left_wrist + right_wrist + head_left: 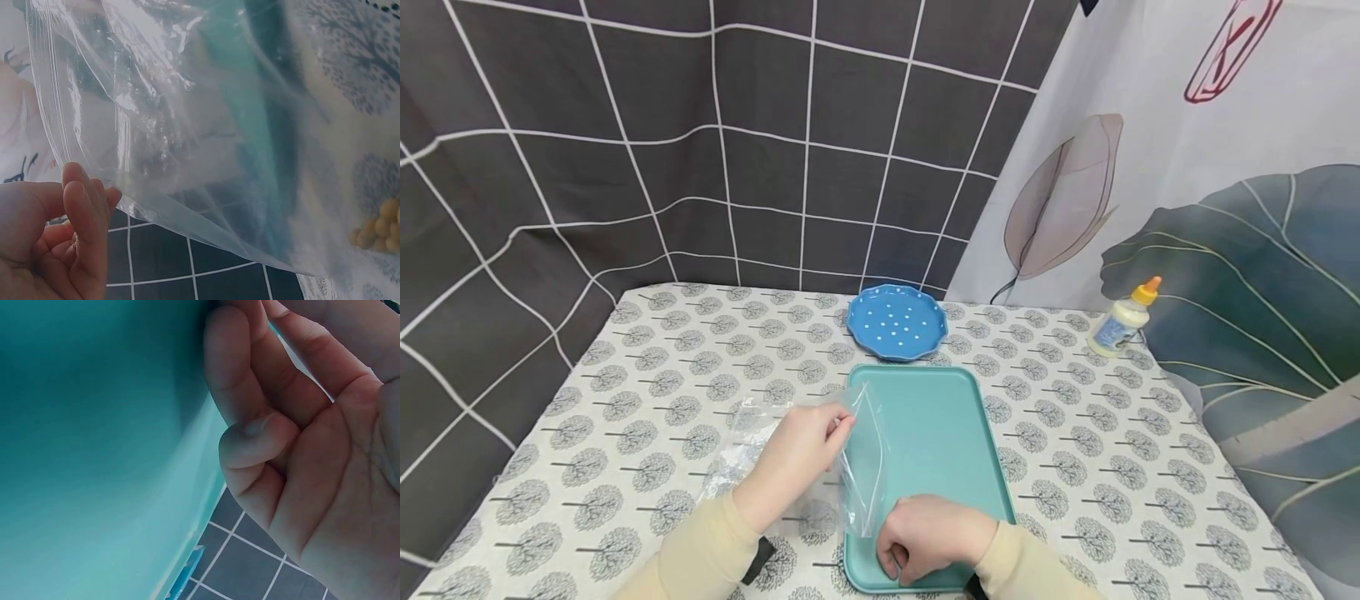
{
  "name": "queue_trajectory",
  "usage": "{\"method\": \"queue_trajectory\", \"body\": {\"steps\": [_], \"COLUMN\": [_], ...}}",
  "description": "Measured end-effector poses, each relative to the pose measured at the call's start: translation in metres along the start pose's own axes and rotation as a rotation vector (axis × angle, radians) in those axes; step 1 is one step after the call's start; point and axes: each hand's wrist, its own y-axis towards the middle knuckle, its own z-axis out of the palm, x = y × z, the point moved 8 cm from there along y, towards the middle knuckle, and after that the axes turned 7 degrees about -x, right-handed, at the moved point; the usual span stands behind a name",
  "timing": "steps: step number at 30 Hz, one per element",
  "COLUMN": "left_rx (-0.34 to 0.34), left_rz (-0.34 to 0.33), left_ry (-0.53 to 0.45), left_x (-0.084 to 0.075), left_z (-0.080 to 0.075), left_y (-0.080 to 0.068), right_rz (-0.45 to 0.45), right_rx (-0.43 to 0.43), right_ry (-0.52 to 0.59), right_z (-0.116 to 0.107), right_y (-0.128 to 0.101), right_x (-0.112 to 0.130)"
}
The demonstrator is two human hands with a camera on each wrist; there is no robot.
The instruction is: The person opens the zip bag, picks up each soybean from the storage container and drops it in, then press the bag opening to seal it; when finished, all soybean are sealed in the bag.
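My left hand (805,454) pinches the top edge of a clear zip bag (862,462) and holds it up over the left rim of a teal tray (940,417). In the left wrist view the bag (187,125) fills the frame, with my left hand (81,212) gripping its lower edge. A few small yellowish round pieces (378,228) show at the right edge. My right hand (925,537) rests on the near end of the tray. Its fingers (250,381) are curled against the thumb above the tray (94,456), and nothing shows between them.
A blue dotted plate (897,321) sits just behind the tray. A white glue bottle (1123,321) with an orange cap stands at the far right of the tree-print tablecloth (647,375). More crumpled clear plastic (745,442) lies left of my left hand. Curtains hang behind the table.
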Motion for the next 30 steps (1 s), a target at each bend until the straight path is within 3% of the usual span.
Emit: {"method": "queue_trajectory", "body": {"steps": [13,22,26,30], "left_rx": [0.016,0.013,0.014,0.018], "left_rz": [-0.017,-0.011,-0.009,-0.007], "left_ry": [-0.021,-0.020,-0.017,-0.019], "left_x": [0.001,0.001,0.001,0.001], "left_z": [0.001,0.000,0.000,0.000], "left_y": [-0.001,-0.001,-0.001,-0.001], "right_rz": [-0.042,0.005,-0.013,0.000], "right_rx": [-0.057,-0.035,-0.077,-0.177], "right_ry": [-0.040,-0.075,-0.047,0.077], "right_z": [-0.005,-0.002,-0.006,-0.022], "right_y": [0.000,0.003,0.003,0.000], "right_x": [0.004,0.001,0.001,-0.004]}}
